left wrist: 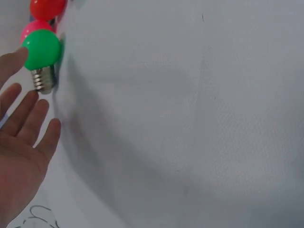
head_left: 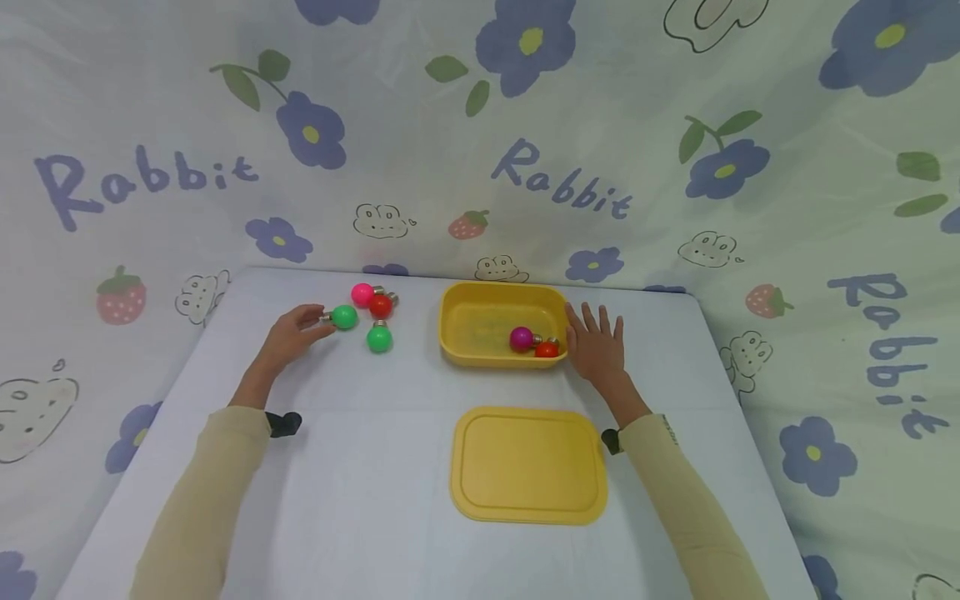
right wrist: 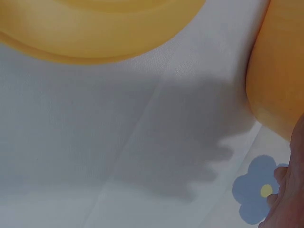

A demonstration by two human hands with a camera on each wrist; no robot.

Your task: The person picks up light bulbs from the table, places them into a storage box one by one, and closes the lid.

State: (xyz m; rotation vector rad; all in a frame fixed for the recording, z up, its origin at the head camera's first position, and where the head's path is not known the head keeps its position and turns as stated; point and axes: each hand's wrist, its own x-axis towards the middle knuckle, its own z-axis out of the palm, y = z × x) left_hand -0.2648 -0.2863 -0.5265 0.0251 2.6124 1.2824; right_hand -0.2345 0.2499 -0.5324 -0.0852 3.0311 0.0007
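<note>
My left hand (head_left: 295,333) reaches toward a green light bulb (head_left: 344,317), fingers spread around its metal screw base. In the left wrist view the thumb tip overlaps the green globe, while the other fingertips lie just beside the base. A second green bulb (head_left: 379,337), a pink bulb (head_left: 362,294) and a red bulb (head_left: 381,307) lie close by. At the right end of a yellow plastic box (head_left: 480,362), my right hand (head_left: 597,346) rests with extended fingers against the wall. Inside the box are a purple bulb (head_left: 521,338) and another red bulb (head_left: 547,350).
A flat yellow lid (head_left: 528,467) lies on the white table (head_left: 360,500) in front of the box, near the right forearm. Behind the table's far edge hangs a patterned cloth (head_left: 420,150) with flowers and rabbits.
</note>
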